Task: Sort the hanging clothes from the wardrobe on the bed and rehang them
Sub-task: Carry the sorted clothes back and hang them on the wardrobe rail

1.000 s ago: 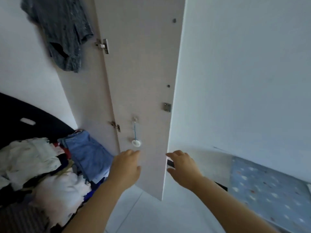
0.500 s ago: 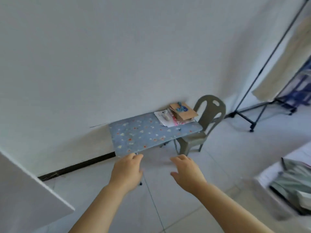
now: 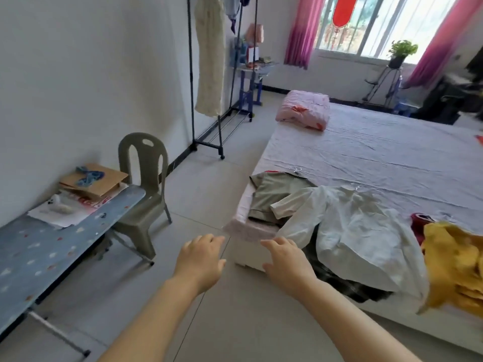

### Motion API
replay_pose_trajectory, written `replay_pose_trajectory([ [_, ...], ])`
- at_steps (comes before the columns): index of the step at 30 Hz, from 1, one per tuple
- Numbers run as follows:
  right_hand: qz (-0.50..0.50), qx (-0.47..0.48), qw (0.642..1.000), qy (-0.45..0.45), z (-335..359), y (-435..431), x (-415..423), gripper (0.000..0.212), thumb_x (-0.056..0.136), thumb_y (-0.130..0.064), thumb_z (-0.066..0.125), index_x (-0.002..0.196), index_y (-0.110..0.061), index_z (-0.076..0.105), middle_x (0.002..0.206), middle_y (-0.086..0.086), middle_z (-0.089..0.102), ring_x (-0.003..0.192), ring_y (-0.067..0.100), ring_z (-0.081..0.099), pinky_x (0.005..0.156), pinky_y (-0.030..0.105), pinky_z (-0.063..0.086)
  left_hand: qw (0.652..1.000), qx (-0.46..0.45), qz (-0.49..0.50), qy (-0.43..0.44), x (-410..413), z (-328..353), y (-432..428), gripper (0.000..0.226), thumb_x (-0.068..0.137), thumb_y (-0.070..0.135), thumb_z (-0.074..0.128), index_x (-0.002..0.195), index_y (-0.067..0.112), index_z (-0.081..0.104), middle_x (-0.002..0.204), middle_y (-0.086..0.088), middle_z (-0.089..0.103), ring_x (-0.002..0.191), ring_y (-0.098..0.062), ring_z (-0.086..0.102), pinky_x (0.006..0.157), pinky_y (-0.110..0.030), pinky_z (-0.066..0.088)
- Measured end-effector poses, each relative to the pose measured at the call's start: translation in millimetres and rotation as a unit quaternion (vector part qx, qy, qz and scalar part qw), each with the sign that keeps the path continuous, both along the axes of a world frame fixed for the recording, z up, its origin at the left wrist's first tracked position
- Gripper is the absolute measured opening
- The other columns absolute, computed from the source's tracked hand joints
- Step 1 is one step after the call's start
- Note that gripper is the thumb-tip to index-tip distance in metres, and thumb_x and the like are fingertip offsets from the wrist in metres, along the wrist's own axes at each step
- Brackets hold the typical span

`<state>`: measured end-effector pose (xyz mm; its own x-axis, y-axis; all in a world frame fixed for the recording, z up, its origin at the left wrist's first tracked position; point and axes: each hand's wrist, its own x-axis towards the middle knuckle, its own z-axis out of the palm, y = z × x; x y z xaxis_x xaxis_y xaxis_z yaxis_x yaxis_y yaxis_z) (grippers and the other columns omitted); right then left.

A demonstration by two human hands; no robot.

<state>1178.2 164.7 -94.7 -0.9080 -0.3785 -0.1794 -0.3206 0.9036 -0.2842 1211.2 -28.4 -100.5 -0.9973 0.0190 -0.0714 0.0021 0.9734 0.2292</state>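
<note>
Cut off by the right edge: yellow garment (image 3: 454,265). Mostly buried under the white shirt (image 3: 360,231): dark garment (image 3: 347,288), kind unclear. Half hidden behind the yellow: red thing (image 3: 418,220). Cropped at the left edge: blue counter (image 3: 31,254). Too small to tell: clutter (image 3: 262,60) on far table (image 3: 248,70).

One left hand (image 3: 200,259) and one right hand (image 3: 285,262) are showing. One bed (image 3: 392,158) is carrying one olive shirt (image 3: 277,194), one white shirt (image 3: 352,231) and one yellow garment (image 3: 457,265). One chair (image 3: 142,178) is standing nearby.
</note>
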Motion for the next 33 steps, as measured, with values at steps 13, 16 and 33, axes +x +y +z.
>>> replay_pose_trajectory([
  [13, -0.072, -0.031, 0.996, -0.034, -13.7, 126.1, -169.2, 0.052, 0.091, -0.028, 0.053, 0.140, -0.025, 0.035, 0.140, -0.003, 0.041, 0.128, 0.020, 0.037, 0.104, 0.031, 0.032, 0.998, -0.012, -0.054, -0.033, -193.2, -3.2, 125.2, 0.050, 0.091, 0.038, 0.048, 0.138, 0.025, 0.034, 0.134, 0.004, 0.044, 0.124, -0.018, 0.040, 0.100, -0.032, 0.032],
  [16, -0.075, -0.036, 0.996, -0.045, -22.8, 125.2, -206.5, 0.051, 0.091, -0.028, 0.052, 0.139, -0.025, 0.036, 0.139, -0.002, 0.041, 0.127, 0.019, 0.038, 0.104, 0.030, 0.033, 0.997, -0.012, -0.060, -0.038, -231.9, -10.2, 122.4, 0.049, 0.091, 0.037, 0.048, 0.136, 0.025, 0.036, 0.133, 0.004, 0.045, 0.122, -0.019, 0.041, 0.099, -0.032, 0.033],
  [33, -0.168, -0.008, 0.983, -0.079, -53.6, 88.6, -435.9, 0.049, 0.091, -0.029, 0.054, 0.137, -0.022, 0.040, 0.138, 0.001, 0.042, 0.126, 0.020, 0.040, 0.103, 0.032, 0.036, 0.988, 0.011, -0.134, -0.071, -488.8, -43.8, 82.2, 0.051, 0.091, 0.037, 0.047, 0.138, 0.024, 0.034, 0.134, 0.002, 0.043, 0.123, -0.020, 0.040, 0.101, -0.033, 0.030],
])
